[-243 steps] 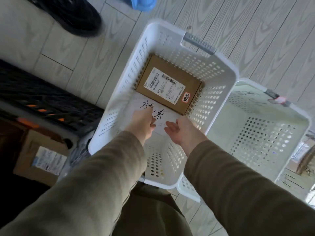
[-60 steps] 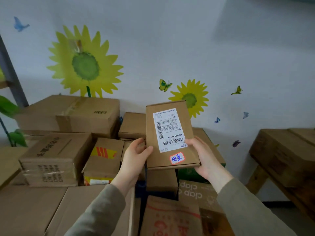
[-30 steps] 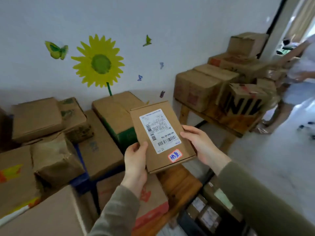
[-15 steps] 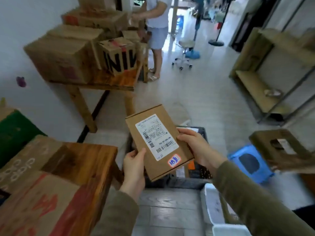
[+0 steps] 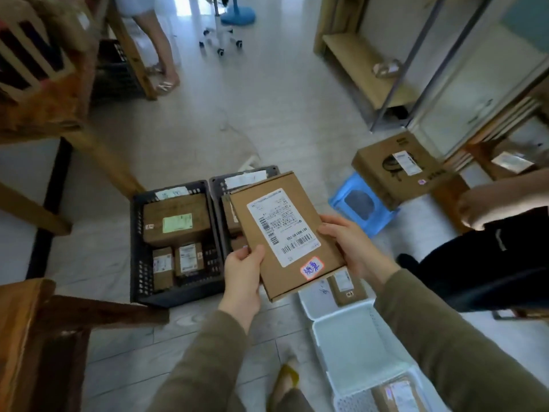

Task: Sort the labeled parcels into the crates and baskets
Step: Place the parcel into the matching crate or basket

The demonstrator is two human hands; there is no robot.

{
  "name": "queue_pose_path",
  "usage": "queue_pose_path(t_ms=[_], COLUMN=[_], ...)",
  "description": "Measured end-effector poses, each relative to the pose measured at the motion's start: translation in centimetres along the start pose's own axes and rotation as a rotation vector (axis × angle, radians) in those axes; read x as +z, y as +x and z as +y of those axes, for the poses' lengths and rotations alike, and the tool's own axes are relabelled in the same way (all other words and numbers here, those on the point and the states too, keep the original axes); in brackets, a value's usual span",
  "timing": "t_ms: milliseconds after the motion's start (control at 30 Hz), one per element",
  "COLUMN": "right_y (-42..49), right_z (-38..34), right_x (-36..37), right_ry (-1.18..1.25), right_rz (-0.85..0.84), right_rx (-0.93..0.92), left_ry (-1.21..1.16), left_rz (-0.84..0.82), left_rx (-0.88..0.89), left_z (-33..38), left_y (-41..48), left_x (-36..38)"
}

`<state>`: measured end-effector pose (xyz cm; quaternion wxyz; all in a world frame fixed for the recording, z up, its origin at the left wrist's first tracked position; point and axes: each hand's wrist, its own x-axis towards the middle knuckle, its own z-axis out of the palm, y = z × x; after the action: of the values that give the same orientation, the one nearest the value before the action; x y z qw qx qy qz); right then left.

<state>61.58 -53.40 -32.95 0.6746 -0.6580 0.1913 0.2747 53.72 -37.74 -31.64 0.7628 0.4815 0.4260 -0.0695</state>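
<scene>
Both hands were on it: the left hand (image 5: 242, 275) gripped the lower-left edge of the flat cardboard parcel (image 5: 269, 209), thumb on top, and the right hand (image 5: 353, 248) clasped its right edge, fingers curled under. The parcel was held in the air, tilted, face up. It showed a white shipping label (image 5: 282, 226) and a red-bordered sticker (image 5: 311, 267) with handwriting on it (too blurred to read).

Down on the floor, the left black crate (image 5: 136, 248) held a big box with a green label (image 5: 175, 218) and two small boxes (image 5: 162, 267) side by side in front of it. Right beside it sat the second black crate (image 5: 219, 221), mostly hidden behind the parcel, so its load could not be made out.

Nearer the right arm ran a row of white baskets. The first basket (image 5: 306, 301) held a small labelled parcel (image 5: 346, 288), the middle basket (image 5: 350, 352) came next, and the nearest basket (image 5: 350, 402) held another labelled parcel (image 5: 398, 394).

Further right, a blue stool (image 5: 362, 203) stood by a larger cardboard box (image 5: 398, 168).
</scene>
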Motion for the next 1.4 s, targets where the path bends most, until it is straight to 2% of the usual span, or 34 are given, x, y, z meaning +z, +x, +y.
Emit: queue_pose_path(t_ms=[467,700,833,1033,1233,1400], right_y=[7.9,14.4,17.3,20.1,23.6,27.1], right_z=[3.5,7.0,10.8,17.9,26.6,32.6], right_x=[-10.7,-13.7,-15.2,-16.7,-17.4,-18.1], right_ry=[0.015,0.125,0.164,0.376,0.678,0.756], right_rz=[0.242,0.442,0.561,0.751,0.87,0.951], right_rx=[0.092,0.221,0.255,0.401,0.547,0.582], left_ry=[0.207,0.347,0.422,0.522,0.603,0.64], left_rz=[-0.09,-0.102,-0.122,-0.119,-0.115,-0.086], left_rx=[-0.191,-0.334,-0.354,-0.412,-0.466,-0.547], left_z=[-5.0,-7.0,-9.6,-15.1,-23.9,-30.7], left_y=[8.8,16.7,20.8,25.5,31.0,34.9], left_x=[11.0,15.4,17.0,18.7,19.9,20.2])
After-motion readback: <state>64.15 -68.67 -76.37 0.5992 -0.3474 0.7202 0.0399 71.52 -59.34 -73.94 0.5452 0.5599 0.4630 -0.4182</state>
